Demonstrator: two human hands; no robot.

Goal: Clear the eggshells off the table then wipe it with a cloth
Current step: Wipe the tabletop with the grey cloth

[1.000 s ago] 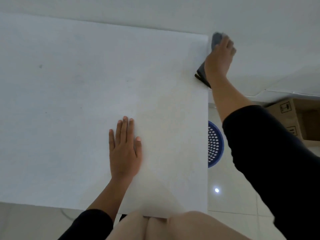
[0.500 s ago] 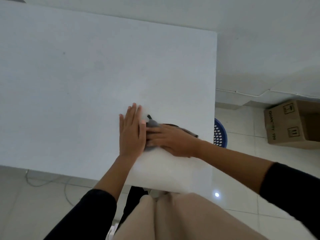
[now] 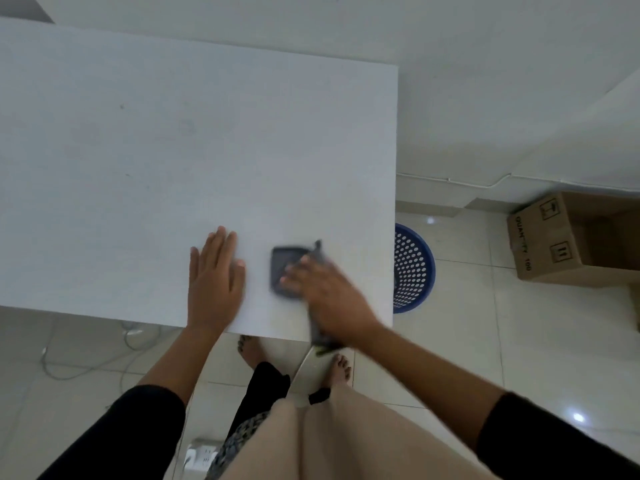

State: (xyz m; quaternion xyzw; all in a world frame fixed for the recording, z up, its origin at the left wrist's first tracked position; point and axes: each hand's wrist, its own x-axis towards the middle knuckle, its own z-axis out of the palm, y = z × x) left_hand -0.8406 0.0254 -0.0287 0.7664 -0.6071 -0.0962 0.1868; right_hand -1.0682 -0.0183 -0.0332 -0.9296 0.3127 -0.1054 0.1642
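Observation:
A white table (image 3: 173,150) fills the upper left of the head view. My right hand (image 3: 325,296) presses a dark grey cloth (image 3: 282,268) flat on the table near its front right corner; part of the cloth hangs over the front edge under my wrist. My left hand (image 3: 214,278) lies flat on the table with fingers together, a short gap to the left of the cloth. No eggshells show on the tabletop. The right hand and the cloth are blurred.
A blue perforated basket (image 3: 414,268) stands on the tiled floor just beyond the table's right edge. A cardboard box (image 3: 561,237) sits further right by the wall. Cables (image 3: 86,362) and a power strip (image 3: 201,455) lie on the floor near my bare feet.
My right hand swept the cloth from the far right corner back to the front, met the left hand, then slid right. The left hand stayed flat in place.

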